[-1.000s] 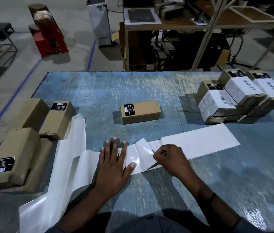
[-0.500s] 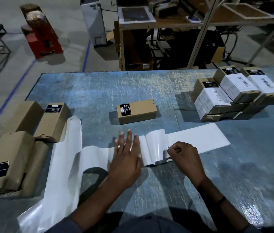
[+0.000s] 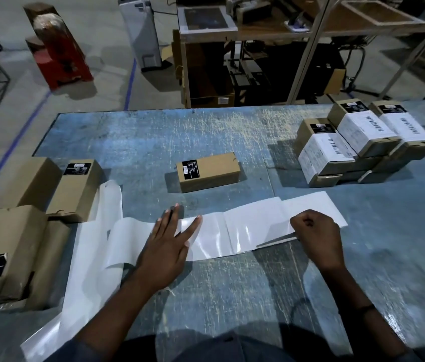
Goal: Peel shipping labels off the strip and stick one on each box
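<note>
The left hand lies flat with its fingers spread, pressing the strip down onto the worktop. The right hand is curled, and its fingers pinch the near corner of a label, which stands lifted off the glossy backing at that corner. The strip's long axis runs side to side. Its free end shows just beyond the right hand, and it passes between the two hands and under the left palm. Outward of the left hand it buckles, turns and trails back towards the person along the near left of the worktop. Bare worktop lies on the near side of both hands and between the wrists, and a narrower bare band lies just beyond the left fingertips. Past that band sits a single box, well apart from both hands, with its long axis also side to side and its black sticker at the end towards the left hand's side. Plain boxes crowd the worktop's edge outward of the left hand, touching the trailing strip. Labelled boxes are stacked beyond and outward of the right hand, near the far edge, past which the floor begins.
</note>
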A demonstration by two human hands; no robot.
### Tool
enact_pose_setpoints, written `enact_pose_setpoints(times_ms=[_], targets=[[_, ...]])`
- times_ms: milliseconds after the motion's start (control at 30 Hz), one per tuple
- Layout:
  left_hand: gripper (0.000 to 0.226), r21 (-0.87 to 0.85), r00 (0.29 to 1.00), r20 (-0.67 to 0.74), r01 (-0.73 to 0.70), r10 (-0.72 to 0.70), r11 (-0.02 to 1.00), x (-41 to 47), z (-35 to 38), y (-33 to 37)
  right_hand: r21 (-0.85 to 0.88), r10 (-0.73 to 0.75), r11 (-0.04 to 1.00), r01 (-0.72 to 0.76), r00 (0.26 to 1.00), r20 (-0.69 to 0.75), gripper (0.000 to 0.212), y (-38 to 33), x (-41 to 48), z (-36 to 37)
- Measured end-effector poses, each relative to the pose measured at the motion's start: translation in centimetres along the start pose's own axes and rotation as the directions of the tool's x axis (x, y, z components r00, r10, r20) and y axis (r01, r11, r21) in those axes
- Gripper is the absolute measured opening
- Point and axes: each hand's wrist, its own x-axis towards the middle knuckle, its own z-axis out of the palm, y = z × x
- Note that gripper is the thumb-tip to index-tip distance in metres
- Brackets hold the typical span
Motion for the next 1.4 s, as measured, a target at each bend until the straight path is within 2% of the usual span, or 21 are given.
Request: enact_pose_setpoints(times_ms=[133,233,300,400,467,533,600,633,700,733,800,867,933,1000,1100,1233,1333,1400], targets=[[0.064,-0.034,0.999,-0.005,0.049,-0.049,0.998,-0.3,-0.9,-0.9,0.241,0.096,0.967,-0.079,0.993,-0.062,0.02,0.1,0.5,-1.1],[0.06,-0.231,0.994,-0.065,0.07,-0.087,0.97,-0.2,-2.2,1.2,0.396,0.007,0.918,0.009,0.999,-0.037,0.019,-1.7,0.0,-1.9],[0.061,-0.426,0.992,-0.118,-0.007,-0.047,0.905,-0.1,-3.8,4.2,0.451,-0.066,0.891,0.046,0.997,0.027,0.026,-3.6,-1.0,-1.6],[0.081,-0.51,0.985,-0.158,-0.136,0.063,0.849,0.4,-5.3,9.0,0.519,-0.131,0.854,0.031,0.979,0.157,0.015,-6.3,-2.9,-0.2],[0.086,-0.57,0.987,-0.156,-0.125,0.042,0.812,0.9,-4.9,10.7,0.573,-0.139,0.82,-0.017,0.964,0.228,0.017,-7.5,-3.9,1.0],[0.072,-0.655,0.984,-0.175,-0.087,-0.038,0.751,1.4,-4.4,11.7,0.621,-0.129,0.779,-0.085,0.948,0.291,0.018,-8.6,-4.8,1.7],[0.04,-0.786,0.971,-0.149,-0.001,-0.187,0.619,1.6,-4.3,12.2,0.643,-0.124,0.752,-0.145,0.927,0.355,0.02,-9.0,-5.1,2.0],[0.028,-0.85,0.954,-0.085,0.082,-0.288,0.52,1.7,-4.6,12.5,0.651,-0.114,0.737,-0.18,0.917,0.383,0.022,-9.1,-5.2,2.0],[0.015,-0.942,0.89,0.133,0.251,-0.436,0.224,1.8,-4.9,12.4,0.676,-0.053,0.684,-0.275,0.905,0.422,0.03,-9.0,-5.1,1.7],[0.018,-0.951,0.861,0.256,0.305,-0.44,0.044,1.8,-4.9,12.2,0.684,-0.02,0.664,-0.301,0.908,0.418,0.032,-8.8,-5.0,1.5],[0.027,-0.903,0.835,0.419,0.341,-0.358,-0.262,1.8,-5.2,11.5,0.659,0.013,0.704,-0.264,0.933,0.361,0.027,-8.4,-4.8,1.4],[0.039,-0.822,0.827,0.498,0.353,-0.261,-0.447,1.8,-5.5,10.9,0.598,0.011,0.773,-0.21,0.948,0.318,0.014,-7.9,-4.7,1.6],[0.048,-0.748,0.826,0.543,0.397,-0.147,-0.532,2.0,-5.4,10.5,0.549,0.005,0.81,-0.208,0.937,0.348,0.011,-7.5,-4.8,1.8],[0.051,-0.754,0.834,0.539,0.419,-0.114,-0.506,2.1,-5.4,10.3,0.554,-0.033,0.806,-0.209,0.919,0.394,0.008,-7.3,-5.1,2.0],[0.043,-0.845,0.852,0.492,0.419,-0.179,-0.332,2.4,-5.9,10.5,0.589,-0.06,0.785,-0.191,0.923,0.379,0.009,-7.2,-5.2,2.2],[0.031,-0.891,0.839,0.453,0.419,-0.302,-0.173,3.4,-7.0,10.2,0.606,-0.046,0.779,-0.161,0.949,0.312,0.012,-7.3,-4.1,1.8],[0.03,-0.951,0.869,0.292,0.31,-0.4,-0.022,4.9,-7.6,8.6,0.622,-0.021,0.771,-0.136,0.971,0.239,0.015,-7.3,-2.0,1.2],[0.033,-0.962,0.889,0.157,0.236,-0.429,0.138,6.3,-8.4,7.3,0.607,0.002,0.781,-0.148,0.972,0.235,0.013,-7.3,0.3,1.2]])
